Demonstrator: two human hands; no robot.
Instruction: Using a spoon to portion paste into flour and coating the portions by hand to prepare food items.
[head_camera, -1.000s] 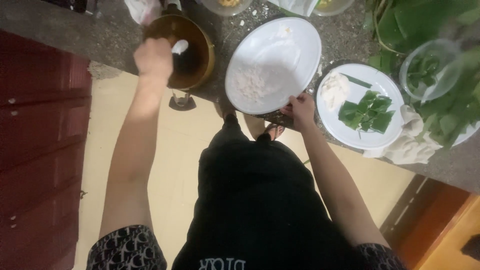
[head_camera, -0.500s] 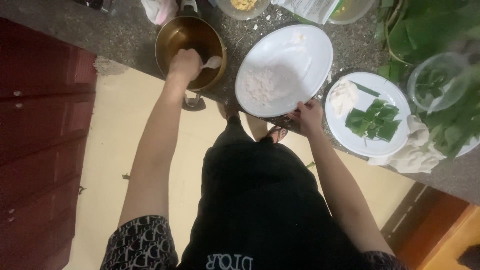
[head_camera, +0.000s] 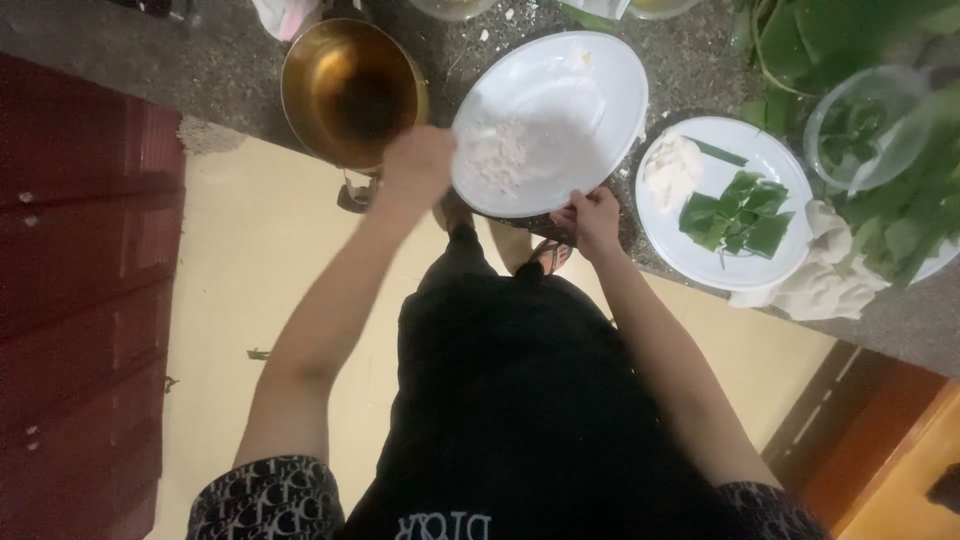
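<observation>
Since the earlier frame, the left hand (head_camera: 418, 168) had been drawn out of the brass pot (head_camera: 352, 92) and brought to the left rim of the white plate (head_camera: 560, 110). How far its fingers were curled could not be told, nor whether anything was held in them. The pot was left standing at the far left of the stone counter (head_camera: 690, 70). A pale, crumbly heap (head_camera: 492, 160) was spread on the tilted plate, whose near edge was gripped by the closed right hand (head_camera: 590, 218). Just right, folded green leaves (head_camera: 738, 208) were laid on a second white plate (head_camera: 700, 255), beside a crumpled cloth (head_camera: 825, 280).
</observation>
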